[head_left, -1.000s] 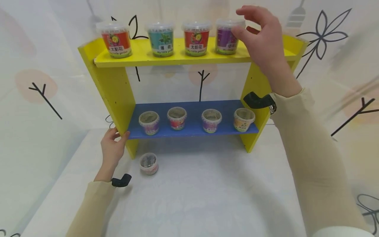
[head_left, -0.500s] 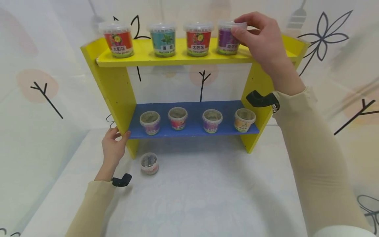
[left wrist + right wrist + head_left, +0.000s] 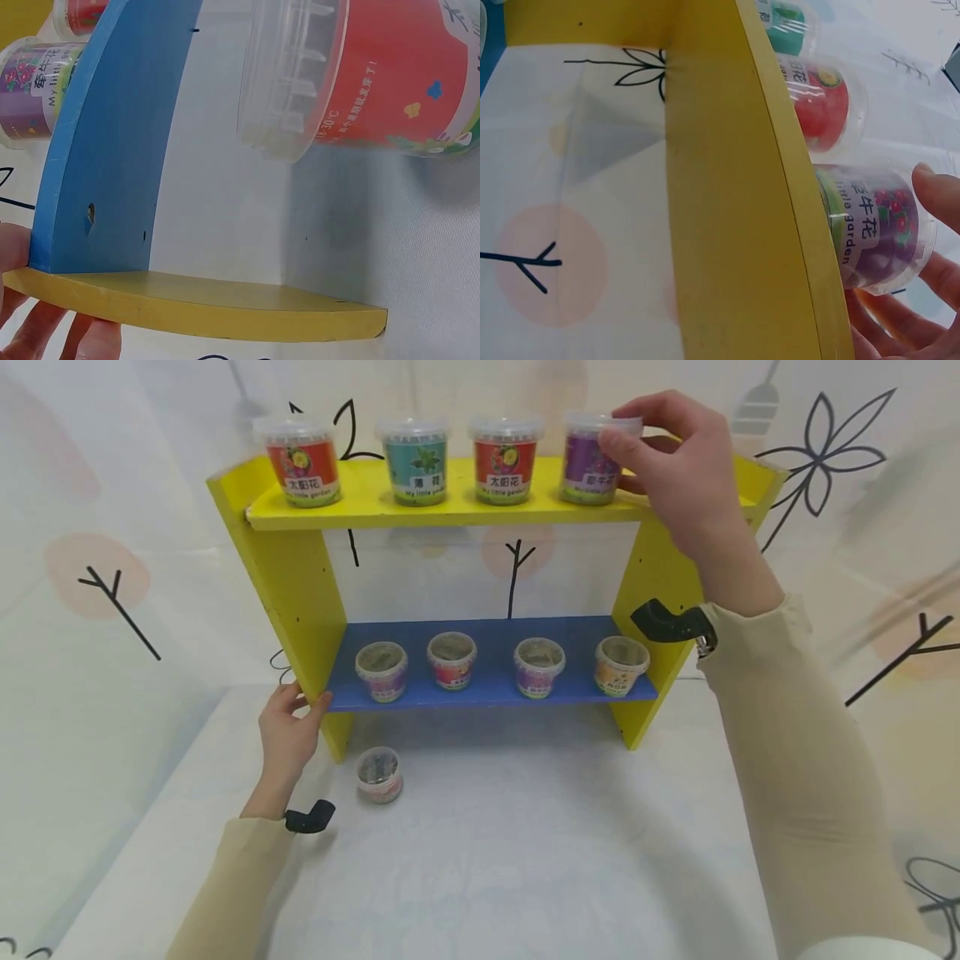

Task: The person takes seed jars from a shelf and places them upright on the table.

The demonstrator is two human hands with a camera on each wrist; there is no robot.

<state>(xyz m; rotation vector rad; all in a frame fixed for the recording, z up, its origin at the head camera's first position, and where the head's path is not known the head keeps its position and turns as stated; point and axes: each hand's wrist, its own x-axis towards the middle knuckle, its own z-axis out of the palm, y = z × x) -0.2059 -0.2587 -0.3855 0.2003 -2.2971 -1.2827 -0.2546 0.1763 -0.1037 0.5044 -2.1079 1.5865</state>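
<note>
My right hand grips a purple-labelled plastic cup with a clear lid, thumb in front and fingers at its far right side. The cup stands upright at the right of the yellow top shelf. In the right wrist view the thumb and fingers lie around the cup. My left hand holds the yellow side panel of the shelf unit low on the left. The left wrist view has the thumb on one side of that panel and several fingers on the other.
Two red cups and a teal cup share the top shelf. Several open cups, one orange, line the blue lower shelf. Another cup stands on the white table before the unit.
My right hand has lowered its raised fingers onto the purple cup, and the cup has slid slightly right along the top shelf. The left hand keeps its hold on the panel.
</note>
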